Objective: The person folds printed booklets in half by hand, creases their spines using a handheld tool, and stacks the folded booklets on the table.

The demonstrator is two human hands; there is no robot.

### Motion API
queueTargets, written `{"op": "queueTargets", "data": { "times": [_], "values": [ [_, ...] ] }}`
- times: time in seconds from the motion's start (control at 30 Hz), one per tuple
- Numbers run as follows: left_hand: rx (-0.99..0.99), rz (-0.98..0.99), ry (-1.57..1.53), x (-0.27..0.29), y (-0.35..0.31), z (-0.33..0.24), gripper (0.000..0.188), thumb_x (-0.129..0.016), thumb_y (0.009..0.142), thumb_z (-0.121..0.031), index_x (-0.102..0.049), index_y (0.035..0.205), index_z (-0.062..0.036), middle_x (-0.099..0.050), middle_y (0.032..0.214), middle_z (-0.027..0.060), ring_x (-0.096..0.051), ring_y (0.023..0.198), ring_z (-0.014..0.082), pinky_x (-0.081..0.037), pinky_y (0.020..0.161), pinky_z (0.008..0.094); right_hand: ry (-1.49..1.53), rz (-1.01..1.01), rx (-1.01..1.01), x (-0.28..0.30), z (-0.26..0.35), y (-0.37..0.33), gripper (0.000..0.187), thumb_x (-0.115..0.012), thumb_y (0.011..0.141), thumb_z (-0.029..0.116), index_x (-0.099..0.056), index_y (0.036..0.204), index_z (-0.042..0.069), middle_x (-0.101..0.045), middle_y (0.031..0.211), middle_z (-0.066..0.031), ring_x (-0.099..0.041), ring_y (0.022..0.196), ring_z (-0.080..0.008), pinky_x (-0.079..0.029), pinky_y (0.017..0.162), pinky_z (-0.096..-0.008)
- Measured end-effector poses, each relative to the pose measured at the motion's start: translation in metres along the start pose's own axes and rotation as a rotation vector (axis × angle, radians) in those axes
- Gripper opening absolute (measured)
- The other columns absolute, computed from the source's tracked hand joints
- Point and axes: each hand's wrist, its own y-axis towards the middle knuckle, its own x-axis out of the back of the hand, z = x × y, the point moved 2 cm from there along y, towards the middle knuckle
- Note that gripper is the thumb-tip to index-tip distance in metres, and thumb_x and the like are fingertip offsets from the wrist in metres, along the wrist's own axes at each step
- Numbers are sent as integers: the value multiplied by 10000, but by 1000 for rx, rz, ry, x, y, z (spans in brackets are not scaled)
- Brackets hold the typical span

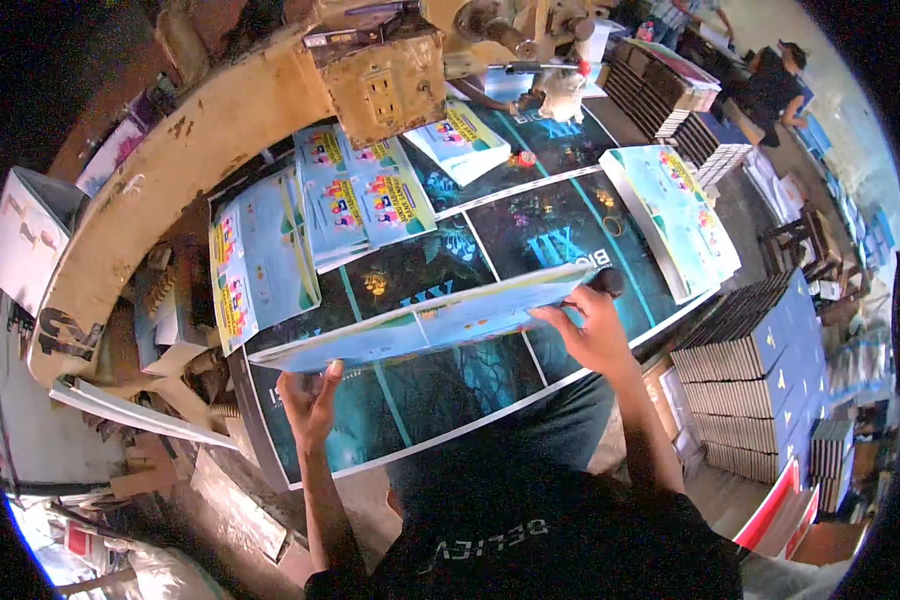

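Observation:
A long bundle of light-blue printed sheets (410, 330) is tilted up on its long edge above the table. My left hand (310, 400) grips its lower left end, with the thumb on the near face. At the right end my right hand (592, 325) pinches the sheets between thumb and fingers. How many sheets are in the bundle I cannot tell. Beneath it lie large dark teal printed sheets (470, 385) that cover the tabletop. Just beyond are piles of blue and yellow printed covers (360, 200), with one more pile (260, 255) at the left.
A thick stack of blue printed sheets (670, 215) stands on the table's right side. A yellowish machine frame (200, 120) with a box (382, 90) arches over the far left. Tall stacks of blue books (760, 370) stand at the right. A person (770, 90) is at the far right.

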Motion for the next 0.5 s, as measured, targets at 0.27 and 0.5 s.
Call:
{"op": "queueTargets", "data": {
  "times": [0.27,0.5],
  "values": [
    [43,-47,80,6,-13,-11,265,-753,846,-155,-618,1003,10,-594,814,-9,-468,685,50,-378,591,221,27,35,-22,-1,8,-7,283,-728,857,150,-658,1080,-10,-716,1008,-160,-708,923,-243,-548,837,-357],
    [62,-56,30,2,-18,-11,243,-750,849,-175,-628,955,8,-603,800,-4,-467,676,61,-372,593,228,-136,-36,76,-5,2,-10,382,-809,785,196,-656,1081,9,-726,985,-142,-711,925,-233,-551,824,-352]
  ]
}}
